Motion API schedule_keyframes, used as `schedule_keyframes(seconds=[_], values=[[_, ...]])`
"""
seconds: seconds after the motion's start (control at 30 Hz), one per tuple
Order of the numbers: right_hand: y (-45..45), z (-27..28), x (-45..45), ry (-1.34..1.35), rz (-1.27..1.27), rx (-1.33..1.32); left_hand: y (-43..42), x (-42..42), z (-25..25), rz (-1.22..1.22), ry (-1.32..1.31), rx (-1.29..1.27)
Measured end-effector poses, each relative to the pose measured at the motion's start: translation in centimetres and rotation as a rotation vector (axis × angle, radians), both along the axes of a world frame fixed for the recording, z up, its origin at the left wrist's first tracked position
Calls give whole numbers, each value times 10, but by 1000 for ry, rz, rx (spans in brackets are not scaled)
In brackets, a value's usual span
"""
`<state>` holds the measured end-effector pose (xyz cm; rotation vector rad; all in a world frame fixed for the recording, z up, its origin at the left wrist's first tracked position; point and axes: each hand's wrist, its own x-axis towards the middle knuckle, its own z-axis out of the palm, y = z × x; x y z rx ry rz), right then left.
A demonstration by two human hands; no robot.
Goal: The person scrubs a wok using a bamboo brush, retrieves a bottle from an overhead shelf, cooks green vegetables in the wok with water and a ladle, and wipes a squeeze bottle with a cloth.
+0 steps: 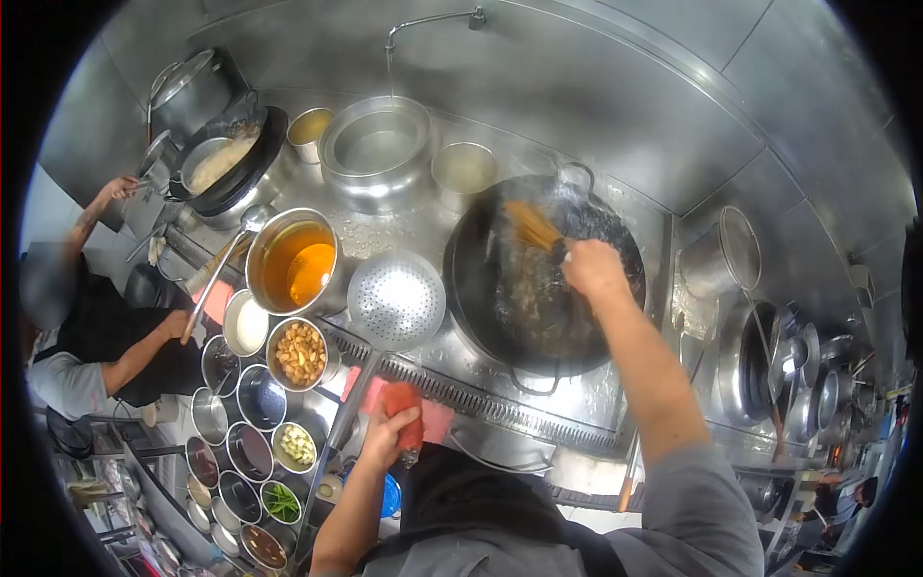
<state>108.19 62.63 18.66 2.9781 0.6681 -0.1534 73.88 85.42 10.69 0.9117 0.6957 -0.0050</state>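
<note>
My right hand (594, 269) is closed round the dark handle of a bamboo brush (531, 224). The brush's bristles lie in the large black wok (481, 288), which holds some murky liquid. My left hand (386, 433) grips a red cloth (404, 412) in front of my body, near the stove's front edge. Between the wok and a pot of orange oil (312, 273) sits a perforated metal strainer (396, 300).
A tap (433, 21) runs into a round metal pot (375, 139) at the back. Metal tins of ingredients (300, 354) stand at the left. A co-worker (87, 337) holds a ladle beside another wok (231, 159). Pots and bowls (745, 361) line the right side.
</note>
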Motion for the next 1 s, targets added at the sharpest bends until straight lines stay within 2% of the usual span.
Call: schedule_keyframes(seconds=[0.07,0.13,0.23,0.3,0.37,0.4,0.47,0.53,0.6,0.63,0.7,0.77,0.83,0.9,1.0], values=[[-13,2,-30,-43,96,170,-11,10,-6,-16,-11,77],[-49,8,-58,27,240,206,-24,19,-10,-41,-36,190],[-94,29,-85,75,292,90,-42,33,6,-32,57,141],[-109,36,-80,165,263,-14,-54,40,-3,-78,52,130],[-92,9,-50,53,253,42,-73,56,3,-138,185,120],[-78,-6,-34,-11,240,99,-76,64,-28,-254,211,317],[-34,-10,-22,-18,85,137,-95,84,-12,-324,254,375],[-19,-17,-24,-90,46,221,-115,102,-5,-387,294,436],[-30,-25,-41,-61,78,273,-131,115,-20,-330,346,237],[-41,-21,-57,-29,131,263,-138,118,-29,-333,341,233],[-76,-20,-83,15,280,318,-147,124,-42,-187,190,74],[-114,12,-100,113,297,264,-154,123,-50,-168,154,82],[-137,35,-84,203,269,32,-158,122,-51,-146,127,96],[-139,47,-51,145,208,-76,-162,127,-42,-37,168,-81],[-105,2,18,-7,23,47,-161,131,-51,-61,153,-14]])
